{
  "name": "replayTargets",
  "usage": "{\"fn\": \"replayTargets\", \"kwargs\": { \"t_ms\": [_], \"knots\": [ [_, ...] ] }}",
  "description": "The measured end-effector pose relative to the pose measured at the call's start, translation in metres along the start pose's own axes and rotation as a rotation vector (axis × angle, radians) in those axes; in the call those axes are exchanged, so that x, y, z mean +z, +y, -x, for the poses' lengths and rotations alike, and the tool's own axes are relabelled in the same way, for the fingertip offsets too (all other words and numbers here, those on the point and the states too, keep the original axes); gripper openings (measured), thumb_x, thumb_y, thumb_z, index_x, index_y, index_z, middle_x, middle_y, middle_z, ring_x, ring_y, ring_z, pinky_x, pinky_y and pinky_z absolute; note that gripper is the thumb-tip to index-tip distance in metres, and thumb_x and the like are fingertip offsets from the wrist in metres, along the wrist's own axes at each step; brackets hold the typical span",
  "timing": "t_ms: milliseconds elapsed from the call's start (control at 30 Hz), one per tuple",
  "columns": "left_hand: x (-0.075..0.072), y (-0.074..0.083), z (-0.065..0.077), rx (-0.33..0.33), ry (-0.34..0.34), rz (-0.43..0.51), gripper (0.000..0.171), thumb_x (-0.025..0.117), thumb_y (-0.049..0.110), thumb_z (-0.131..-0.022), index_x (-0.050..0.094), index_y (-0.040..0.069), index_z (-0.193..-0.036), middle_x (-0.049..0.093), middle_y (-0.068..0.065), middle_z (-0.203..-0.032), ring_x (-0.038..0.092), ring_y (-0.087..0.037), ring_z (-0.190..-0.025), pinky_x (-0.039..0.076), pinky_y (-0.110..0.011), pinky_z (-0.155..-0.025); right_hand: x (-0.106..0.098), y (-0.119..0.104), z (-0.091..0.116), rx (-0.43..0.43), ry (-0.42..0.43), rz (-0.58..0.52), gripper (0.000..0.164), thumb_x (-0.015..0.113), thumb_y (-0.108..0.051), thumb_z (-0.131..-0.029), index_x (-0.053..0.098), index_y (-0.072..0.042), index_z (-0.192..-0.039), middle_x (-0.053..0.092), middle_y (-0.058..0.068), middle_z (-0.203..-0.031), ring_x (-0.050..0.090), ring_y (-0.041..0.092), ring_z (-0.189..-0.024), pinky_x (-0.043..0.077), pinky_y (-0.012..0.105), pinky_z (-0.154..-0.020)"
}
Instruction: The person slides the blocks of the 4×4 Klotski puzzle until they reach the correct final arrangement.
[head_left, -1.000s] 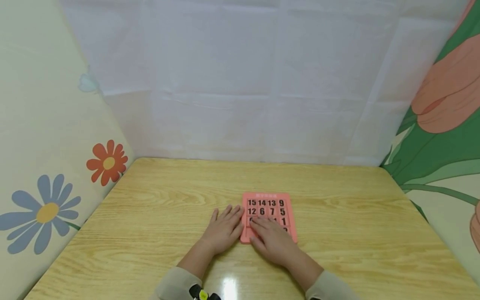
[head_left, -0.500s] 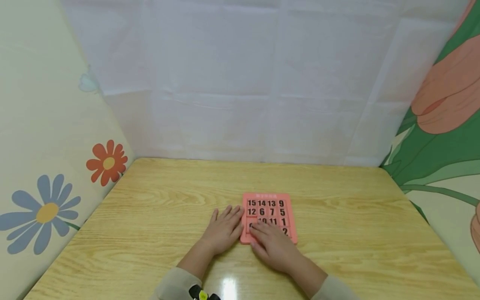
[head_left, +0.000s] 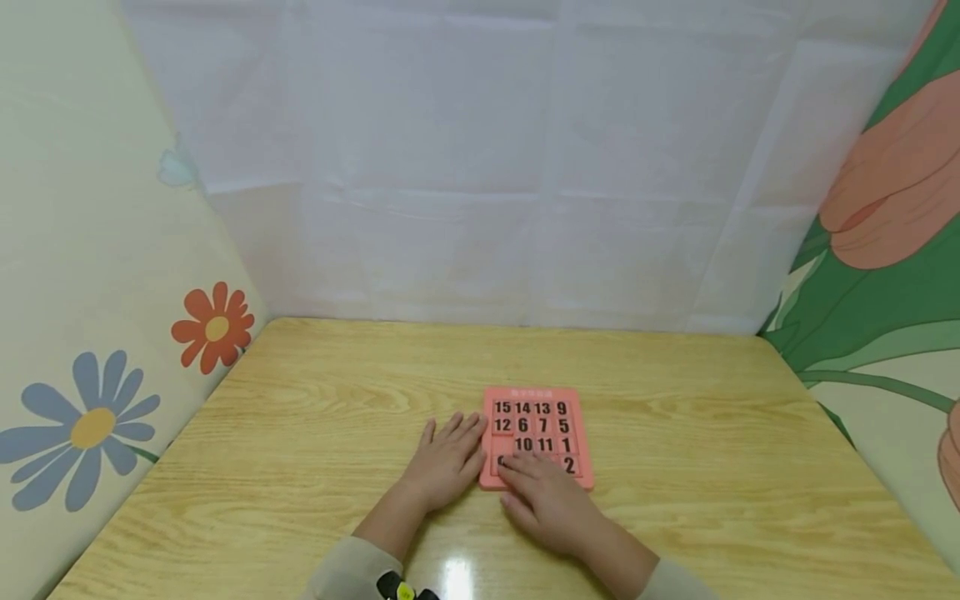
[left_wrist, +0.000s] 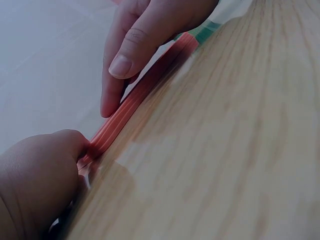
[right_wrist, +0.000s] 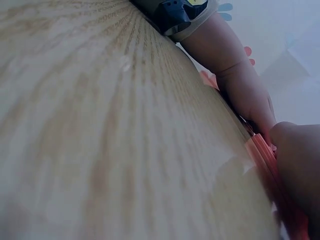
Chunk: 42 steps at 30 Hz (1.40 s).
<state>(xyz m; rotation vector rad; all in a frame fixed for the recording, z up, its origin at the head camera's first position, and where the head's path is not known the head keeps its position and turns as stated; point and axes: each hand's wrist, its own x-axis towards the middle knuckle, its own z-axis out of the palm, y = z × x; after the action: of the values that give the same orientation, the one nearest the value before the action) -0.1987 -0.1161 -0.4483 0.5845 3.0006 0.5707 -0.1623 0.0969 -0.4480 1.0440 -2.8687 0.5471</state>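
Observation:
A pink sliding number puzzle [head_left: 542, 425] lies flat on the table, its tiles printed with black numerals. In the head view, a vacant slot [head_left: 502, 446] shows at the left of the third row, below the 12 tile. My left hand [head_left: 444, 462] rests along the puzzle's left edge, fingers extended. My right hand [head_left: 551, 504] reaches over the near side, fingertips on the bottom-left tile [head_left: 501, 462], covering part of its numeral and most of the bottom row. The left wrist view shows the puzzle's ridged side [left_wrist: 135, 97] with the right fingers over it.
The wood-grain table [head_left: 360, 367] extends around the puzzle. A white cloth [head_left: 480, 167] hangs behind its far edge, and flower-patterned panels stand at the left [head_left: 90, 250] and right [head_left: 885, 367]. A dark wrist device [head_left: 405, 588] sits at the left sleeve.
The right hand has drawn slightly toward the near edge, sliding the left-column tile down into the bottom-left corner. The vacant slot is now above it. The left hand stays in place.

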Motion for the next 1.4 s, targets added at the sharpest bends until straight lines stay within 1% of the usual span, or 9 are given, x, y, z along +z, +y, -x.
{"fn": "replayTargets", "kwargs": {
  "t_ms": [167, 367, 500, 667, 833, 967, 1100, 1400],
  "knots": [
    [0.002, -0.001, -0.001, -0.003, 0.004, -0.002, 0.053, 0.039, 0.036, -0.105, 0.038, 0.012, -0.152, 0.035, -0.008, -0.159, 0.024, -0.033, -0.15, 0.008, -0.06, -0.122, -0.001, -0.001, 0.001, 0.0, 0.003, -0.003, 0.046, 0.044, -0.039, -0.102, 0.056, -0.015, -0.14, 0.054, 0.002, -0.146, 0.047, 0.023, -0.138, 0.033, 0.046, -0.118],
    [0.002, -0.001, -0.001, -0.007, 0.004, -0.003, 0.054, 0.038, 0.038, -0.105, 0.037, 0.013, -0.152, 0.034, -0.007, -0.159, 0.023, -0.032, -0.151, 0.007, -0.06, -0.122, -0.002, 0.001, -0.002, 0.036, 0.029, -0.046, 0.048, 0.044, -0.038, -0.102, 0.054, -0.012, -0.141, 0.049, 0.005, -0.15, 0.044, 0.025, -0.141, 0.032, 0.047, -0.118],
    [0.001, 0.0, 0.0, 0.0, 0.01, -0.003, 0.053, 0.04, 0.036, -0.104, 0.038, 0.012, -0.151, 0.035, -0.008, -0.159, 0.025, -0.033, -0.15, 0.008, -0.061, -0.122, -0.002, 0.005, -0.009, 0.061, 0.049, -0.038, 0.049, 0.043, -0.037, -0.103, 0.053, -0.01, -0.142, 0.049, 0.007, -0.15, 0.043, 0.028, -0.141, 0.032, 0.047, -0.118],
    [0.0, 0.001, 0.002, 0.001, 0.004, -0.003, 0.053, 0.04, 0.036, -0.104, 0.039, 0.011, -0.151, 0.035, -0.009, -0.159, 0.025, -0.034, -0.15, 0.008, -0.061, -0.122, -0.002, 0.011, -0.021, 0.088, 0.033, -0.051, 0.05, 0.044, -0.037, -0.103, 0.051, -0.009, -0.143, 0.046, 0.008, -0.152, 0.039, 0.03, -0.143, 0.029, 0.048, -0.12],
    [0.0, 0.001, 0.001, 0.009, 0.009, -0.003, 0.052, 0.04, 0.034, -0.104, 0.04, 0.01, -0.15, 0.036, -0.009, -0.158, 0.026, -0.034, -0.149, 0.009, -0.062, -0.121, -0.001, 0.016, -0.035, 0.102, 0.032, -0.041, 0.051, 0.044, -0.037, -0.103, 0.049, -0.008, -0.144, 0.044, 0.009, -0.154, 0.036, 0.031, -0.145, 0.03, 0.048, -0.119],
    [-0.001, 0.001, 0.0, 0.012, 0.007, -0.007, 0.052, 0.04, 0.034, -0.104, 0.04, 0.01, -0.15, 0.036, -0.009, -0.158, 0.026, -0.034, -0.149, 0.01, -0.062, -0.121, 0.0, 0.018, -0.042, 0.107, 0.029, -0.02, 0.05, 0.045, -0.035, -0.103, 0.05, -0.006, -0.144, 0.045, 0.011, -0.153, 0.036, 0.032, -0.145, 0.032, 0.048, -0.119],
    [0.0, 0.001, 0.0, 0.011, 0.005, -0.009, 0.052, 0.039, 0.034, -0.104, 0.039, 0.01, -0.151, 0.036, -0.009, -0.158, 0.025, -0.034, -0.15, 0.009, -0.062, -0.121, 0.0, 0.019, -0.044, 0.117, 0.022, -0.011, 0.05, 0.045, -0.035, -0.103, 0.05, -0.006, -0.143, 0.045, 0.011, -0.153, 0.037, 0.032, -0.144, 0.031, 0.047, -0.119],
    [0.0, 0.001, 0.0, 0.01, 0.005, -0.009, 0.052, 0.039, 0.034, -0.104, 0.039, 0.01, -0.151, 0.035, -0.009, -0.159, 0.025, -0.034, -0.15, 0.009, -0.062, -0.121, -0.001, 0.017, -0.039, 0.121, -0.008, -0.017, 0.052, 0.043, -0.039, -0.103, 0.048, -0.01, -0.145, 0.044, 0.008, -0.154, 0.034, 0.03, -0.147, 0.029, 0.047, -0.12]
  ]
}}
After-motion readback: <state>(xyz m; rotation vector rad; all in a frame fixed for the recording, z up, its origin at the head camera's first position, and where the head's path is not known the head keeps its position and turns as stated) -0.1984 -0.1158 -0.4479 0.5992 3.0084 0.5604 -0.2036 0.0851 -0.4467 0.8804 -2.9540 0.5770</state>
